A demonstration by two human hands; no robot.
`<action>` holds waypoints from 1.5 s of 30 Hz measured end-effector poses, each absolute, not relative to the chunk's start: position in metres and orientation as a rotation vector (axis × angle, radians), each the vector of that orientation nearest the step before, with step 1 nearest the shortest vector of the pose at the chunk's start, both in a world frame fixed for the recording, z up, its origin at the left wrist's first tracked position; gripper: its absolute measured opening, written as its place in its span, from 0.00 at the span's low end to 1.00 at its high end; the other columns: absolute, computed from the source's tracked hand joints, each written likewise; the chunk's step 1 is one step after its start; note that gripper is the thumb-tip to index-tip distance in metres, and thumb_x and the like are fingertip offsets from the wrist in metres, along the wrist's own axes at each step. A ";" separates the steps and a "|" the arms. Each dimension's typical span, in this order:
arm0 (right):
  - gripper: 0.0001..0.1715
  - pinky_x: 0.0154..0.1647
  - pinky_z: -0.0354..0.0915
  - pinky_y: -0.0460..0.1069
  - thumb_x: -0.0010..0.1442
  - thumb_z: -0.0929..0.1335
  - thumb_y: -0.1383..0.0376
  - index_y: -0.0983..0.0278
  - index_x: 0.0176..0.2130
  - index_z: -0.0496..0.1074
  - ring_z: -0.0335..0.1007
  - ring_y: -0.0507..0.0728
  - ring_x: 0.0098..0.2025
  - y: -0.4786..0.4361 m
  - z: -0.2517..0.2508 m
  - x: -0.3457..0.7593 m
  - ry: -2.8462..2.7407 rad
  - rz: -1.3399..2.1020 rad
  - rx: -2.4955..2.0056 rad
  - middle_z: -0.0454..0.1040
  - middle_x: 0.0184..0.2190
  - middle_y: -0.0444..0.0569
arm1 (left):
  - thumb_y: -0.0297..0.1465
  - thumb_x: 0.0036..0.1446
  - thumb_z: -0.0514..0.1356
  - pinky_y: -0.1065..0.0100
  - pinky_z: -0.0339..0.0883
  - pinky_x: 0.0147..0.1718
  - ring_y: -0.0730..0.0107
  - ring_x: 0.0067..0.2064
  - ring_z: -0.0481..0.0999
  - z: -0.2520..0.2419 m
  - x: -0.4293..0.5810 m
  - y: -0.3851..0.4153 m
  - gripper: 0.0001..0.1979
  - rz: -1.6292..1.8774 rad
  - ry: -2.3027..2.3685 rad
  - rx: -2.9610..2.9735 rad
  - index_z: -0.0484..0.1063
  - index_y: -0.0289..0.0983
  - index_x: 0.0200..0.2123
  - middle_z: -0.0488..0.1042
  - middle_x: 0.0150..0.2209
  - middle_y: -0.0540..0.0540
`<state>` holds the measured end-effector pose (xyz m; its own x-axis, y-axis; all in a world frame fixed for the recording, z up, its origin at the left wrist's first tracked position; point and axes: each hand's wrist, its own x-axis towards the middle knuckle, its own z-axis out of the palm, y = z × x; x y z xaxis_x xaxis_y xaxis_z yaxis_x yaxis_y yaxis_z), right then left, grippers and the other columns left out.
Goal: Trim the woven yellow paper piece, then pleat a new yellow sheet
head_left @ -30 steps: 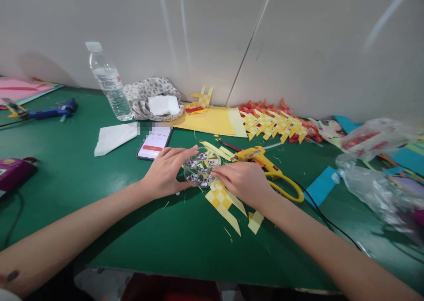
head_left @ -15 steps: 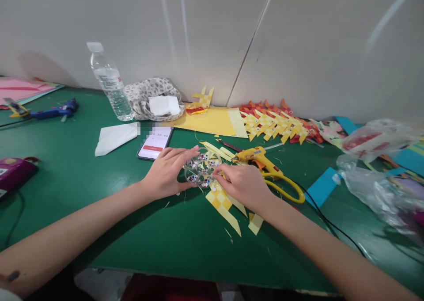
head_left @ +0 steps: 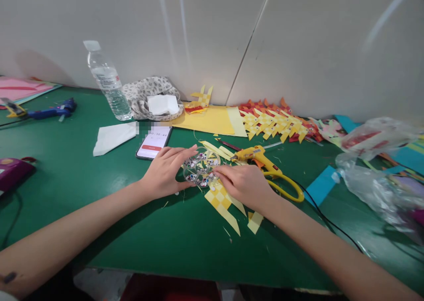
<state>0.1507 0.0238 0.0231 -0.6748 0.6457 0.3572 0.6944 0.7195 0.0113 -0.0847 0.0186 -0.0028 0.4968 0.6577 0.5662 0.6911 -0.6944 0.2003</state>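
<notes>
A small clear round box of googly eyes rests on the green table. My left hand cups its left side, thumb and fingers around the rim. My right hand reaches in from the right, its fingertips pinched at the box's right edge among the eyes; whether an eye is between them is too small to tell. A woven yellow paper fish lies just under my right hand. A yellow glue gun lies right behind that hand.
A phone, a white tissue, a water bottle and a patterned cloth pouch sit behind. Several woven red and yellow paper fish line the wall. Plastic bags lie right, a blue glue gun far left.
My right hand's fingertips have shifted slightly along the box's right edge. My left hand and the box have stayed put.
</notes>
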 end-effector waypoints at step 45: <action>0.18 0.23 0.49 0.47 0.62 0.57 0.64 0.65 0.39 0.73 0.64 0.50 0.21 0.017 0.030 0.149 -2.785 -0.207 -0.879 0.72 0.20 0.47 | 0.42 0.48 0.62 0.59 0.59 0.46 0.59 0.51 0.68 -0.001 -0.085 0.017 0.34 -0.961 -1.208 -2.671 0.55 0.38 0.55 0.65 0.56 0.41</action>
